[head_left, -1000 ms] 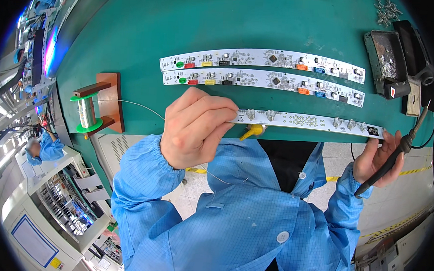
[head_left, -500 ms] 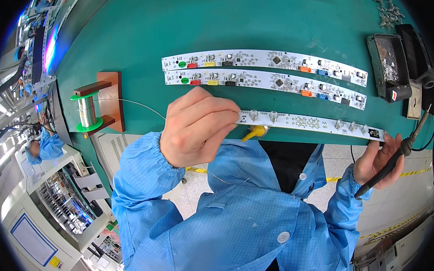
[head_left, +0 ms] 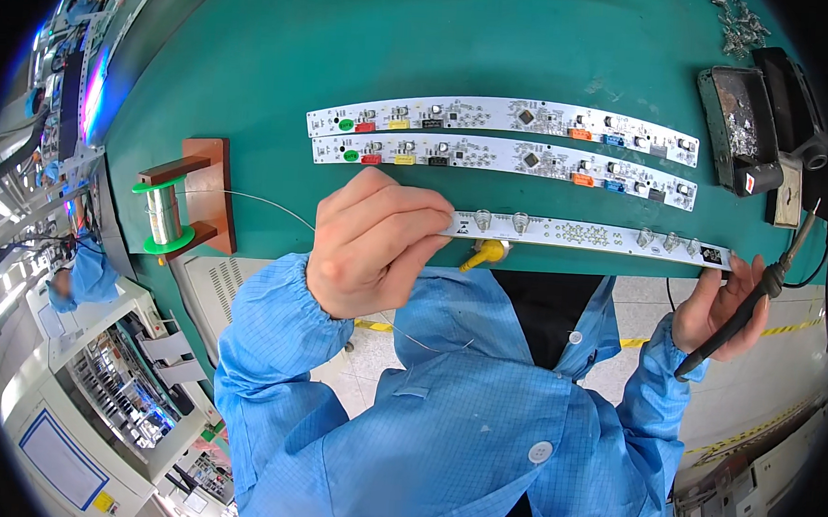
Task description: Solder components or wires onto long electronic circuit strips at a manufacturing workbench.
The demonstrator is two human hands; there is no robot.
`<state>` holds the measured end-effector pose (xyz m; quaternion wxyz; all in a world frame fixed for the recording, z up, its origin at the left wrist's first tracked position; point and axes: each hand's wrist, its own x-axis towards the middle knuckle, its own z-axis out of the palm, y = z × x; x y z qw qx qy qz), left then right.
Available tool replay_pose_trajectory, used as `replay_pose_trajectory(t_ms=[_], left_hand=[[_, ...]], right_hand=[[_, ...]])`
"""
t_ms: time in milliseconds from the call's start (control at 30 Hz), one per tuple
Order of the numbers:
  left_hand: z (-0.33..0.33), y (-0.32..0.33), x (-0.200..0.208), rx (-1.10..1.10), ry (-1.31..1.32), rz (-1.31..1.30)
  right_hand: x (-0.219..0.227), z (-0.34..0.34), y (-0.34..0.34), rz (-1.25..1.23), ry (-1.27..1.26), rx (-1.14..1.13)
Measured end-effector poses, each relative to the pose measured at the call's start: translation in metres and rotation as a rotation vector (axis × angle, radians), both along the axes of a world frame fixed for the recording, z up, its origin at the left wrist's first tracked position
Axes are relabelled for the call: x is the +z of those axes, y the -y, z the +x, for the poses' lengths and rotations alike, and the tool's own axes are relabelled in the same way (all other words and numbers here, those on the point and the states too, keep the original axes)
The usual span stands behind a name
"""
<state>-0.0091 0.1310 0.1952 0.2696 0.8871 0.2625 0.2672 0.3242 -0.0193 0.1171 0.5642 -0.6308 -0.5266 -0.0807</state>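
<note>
Both the left hand (head_left: 373, 242) and right hand (head_left: 706, 313) have hardly moved since the earlier frame. Past 2 flat strips (head_left: 504, 157), the worktop (head_left: 397, 47) has open room. Near its front edge, the white strip (head_left: 574, 232) sits between hands: left fingers, bent over, pinch 1 end tight; right fingers, curled, touch the other and hold a soldering iron (head_left: 729, 326).

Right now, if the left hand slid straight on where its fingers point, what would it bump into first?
The left hand pinches the left end of a white circuit board, so sliding along it, it would probably bump the first clear round part there, though depth is hard to judge.
</note>
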Motion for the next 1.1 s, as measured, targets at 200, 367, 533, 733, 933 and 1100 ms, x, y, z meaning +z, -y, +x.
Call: replay_pose_trajectory(t_ms=[200,367,533,733,933,1100], left_hand=[[0.001,-0.001,0.004,0.007,-0.030,-0.070],[0.000,-0.004,0.003,-0.041,-0.043,-0.020],[-0.002,-0.002,0.000,-0.039,-0.036,0.058],[0.003,-0.012,0.004,-0.116,-0.090,0.048],[-0.001,-0.007,-0.002,-0.081,-0.002,0.109],[0.001,-0.009,0.001,-0.104,-0.050,0.059]], right_hand=[[0.000,0.000,0.000,-0.016,0.025,-0.013],[0.000,0.000,0.001,-0.021,0.028,-0.018],[0.001,0.001,0.000,-0.014,0.024,-0.003],[0.000,0.001,0.001,-0.013,0.027,-0.002],[0.001,0.000,0.000,-0.029,0.035,-0.015],[0.002,0.000,0.000,-0.007,0.028,0.007]])
